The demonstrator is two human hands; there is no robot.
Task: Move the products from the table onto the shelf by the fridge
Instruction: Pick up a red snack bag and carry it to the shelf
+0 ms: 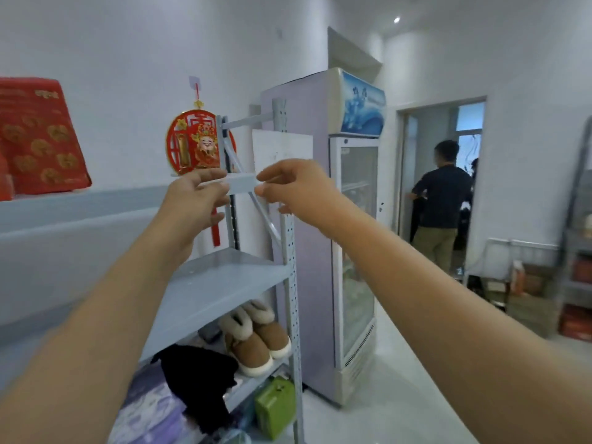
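Two hands up: left hand (195,195) curls round the left end of one pale flat rectangular pack (241,184), right hand (296,187) pinches the right end. Pack is level at the front edge of the upper tier of one grey steel shelf rack (224,277) with perforated uprights; can't tell if it rests there. Rack stands just beside one glass-door fridge (358,165). Lower tier: two tan fleece-lined boots (253,338), one black cloth (198,379). Below: one green box (275,408). One round red ornament (192,142) on the wall.
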